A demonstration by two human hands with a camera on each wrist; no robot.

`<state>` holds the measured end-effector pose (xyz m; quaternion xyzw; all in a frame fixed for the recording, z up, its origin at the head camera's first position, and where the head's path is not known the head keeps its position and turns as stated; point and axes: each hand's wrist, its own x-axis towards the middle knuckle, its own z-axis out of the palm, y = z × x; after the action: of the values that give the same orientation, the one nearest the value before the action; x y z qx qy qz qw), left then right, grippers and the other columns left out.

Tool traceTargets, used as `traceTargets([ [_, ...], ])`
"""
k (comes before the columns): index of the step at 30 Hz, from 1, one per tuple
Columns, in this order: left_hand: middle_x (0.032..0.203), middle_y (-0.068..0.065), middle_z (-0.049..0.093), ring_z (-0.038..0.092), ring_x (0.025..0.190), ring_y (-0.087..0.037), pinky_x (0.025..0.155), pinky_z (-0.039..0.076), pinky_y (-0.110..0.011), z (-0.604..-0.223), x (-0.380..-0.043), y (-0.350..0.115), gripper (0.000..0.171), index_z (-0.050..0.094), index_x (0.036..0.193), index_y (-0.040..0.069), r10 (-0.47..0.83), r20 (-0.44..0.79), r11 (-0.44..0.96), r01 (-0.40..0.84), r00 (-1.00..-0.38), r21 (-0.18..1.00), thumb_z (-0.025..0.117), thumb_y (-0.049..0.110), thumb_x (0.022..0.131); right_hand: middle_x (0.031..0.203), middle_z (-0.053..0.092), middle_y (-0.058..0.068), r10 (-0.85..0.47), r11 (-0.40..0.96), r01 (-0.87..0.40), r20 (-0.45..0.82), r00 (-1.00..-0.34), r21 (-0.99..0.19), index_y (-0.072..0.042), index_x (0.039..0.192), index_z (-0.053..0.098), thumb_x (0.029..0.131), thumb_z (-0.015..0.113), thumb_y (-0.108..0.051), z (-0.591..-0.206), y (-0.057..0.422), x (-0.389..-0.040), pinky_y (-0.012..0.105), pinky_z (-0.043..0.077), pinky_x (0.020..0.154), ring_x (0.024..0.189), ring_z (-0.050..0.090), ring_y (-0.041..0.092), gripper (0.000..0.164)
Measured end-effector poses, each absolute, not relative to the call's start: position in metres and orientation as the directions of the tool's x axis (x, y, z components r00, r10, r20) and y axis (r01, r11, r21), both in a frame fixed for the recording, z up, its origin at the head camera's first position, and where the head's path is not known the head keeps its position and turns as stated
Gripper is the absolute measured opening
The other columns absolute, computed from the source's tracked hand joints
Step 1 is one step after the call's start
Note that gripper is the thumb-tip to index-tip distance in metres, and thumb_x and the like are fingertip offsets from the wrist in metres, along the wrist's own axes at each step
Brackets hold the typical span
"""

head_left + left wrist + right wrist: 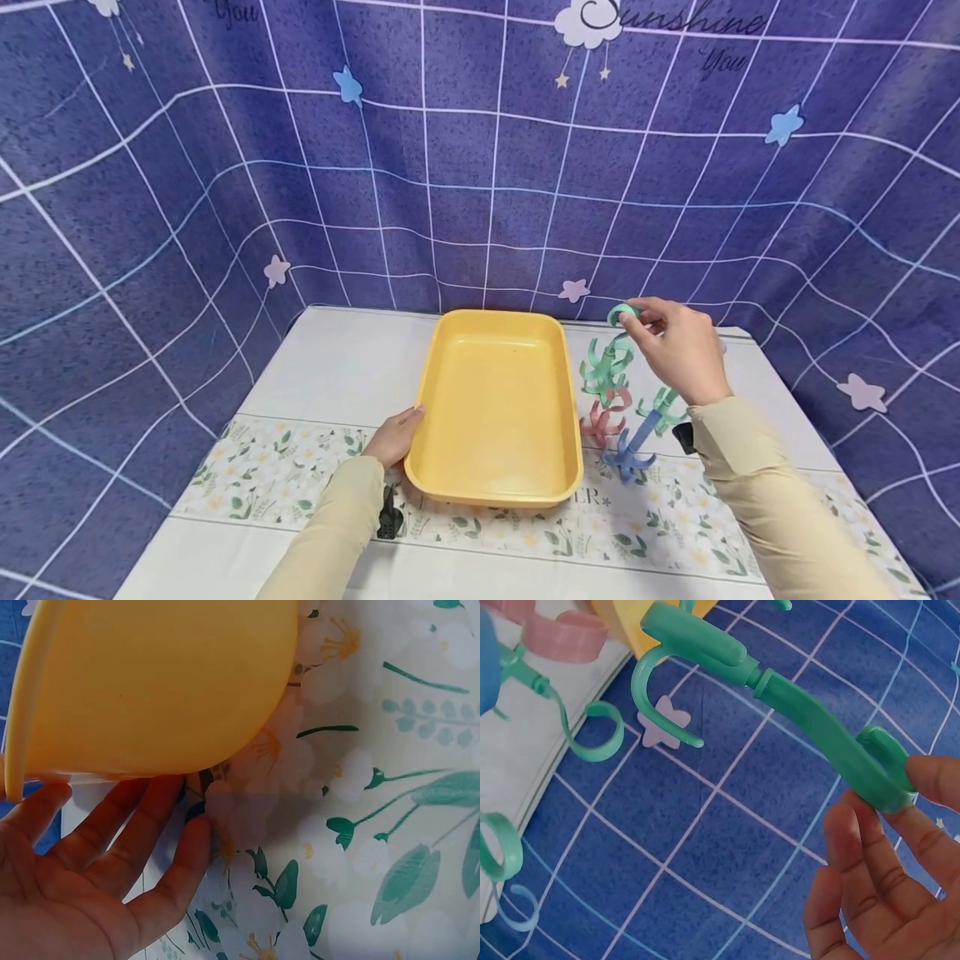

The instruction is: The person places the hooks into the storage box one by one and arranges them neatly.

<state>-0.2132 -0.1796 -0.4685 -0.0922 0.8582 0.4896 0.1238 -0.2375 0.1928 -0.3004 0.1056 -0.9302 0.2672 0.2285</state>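
Note:
A yellow plastic tray (495,492) with a raised rim lies on the table. My left hand (395,435) holds its left side, with the thumb at the rim and the fingers (161,817) against the outer wall. On the right, my right hand (678,346) pinches the curled top of a green multi-hook hanger (802,712) between thumb and fingers. The hanger hangs down from the hand, its curved hooks at the lower end. Below it are a pink hook hanger (600,425), a blue one (628,458) and another green one (663,412), close together.
The table (352,350) has a white cover with a floral band (277,471). A dark blue curtain (465,217) with a grid and stars stands behind it and along both sides.

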Motion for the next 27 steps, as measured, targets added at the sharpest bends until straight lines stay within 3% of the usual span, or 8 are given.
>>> traceTargets([
  [14,0.132,-0.026,0.061,0.063,0.114,-0.038,0.104,0.045,-0.056,-0.469,-0.212,-0.180,0.058,0.038,0.155,0.000,-0.036,-0.305,0.486,-0.283,-0.952,0.826,0.035,0.039,0.112,0.093,0.074,0.015,-0.138,0.825,-0.351,0.446,-0.885,-0.442,-0.003,0.120,0.075,0.099,0.068,-0.024,-0.307,0.162,-0.251,0.046,0.051,0.064,0.075,0.067,0.028,0.030],
  [27,0.137,-0.029,0.057,0.058,0.121,-0.045,0.106,0.042,-0.058,-0.471,-0.212,-0.179,0.058,0.038,0.155,0.000,-0.051,-0.293,0.506,-0.278,-0.955,0.817,0.034,0.038,0.112,0.093,0.075,0.009,-0.161,0.809,-0.336,0.367,-0.916,-0.483,-0.009,0.119,0.076,0.099,0.069,-0.028,-0.325,0.137,-0.260,0.035,0.047,0.055,0.070,0.065,0.020,0.028],
])
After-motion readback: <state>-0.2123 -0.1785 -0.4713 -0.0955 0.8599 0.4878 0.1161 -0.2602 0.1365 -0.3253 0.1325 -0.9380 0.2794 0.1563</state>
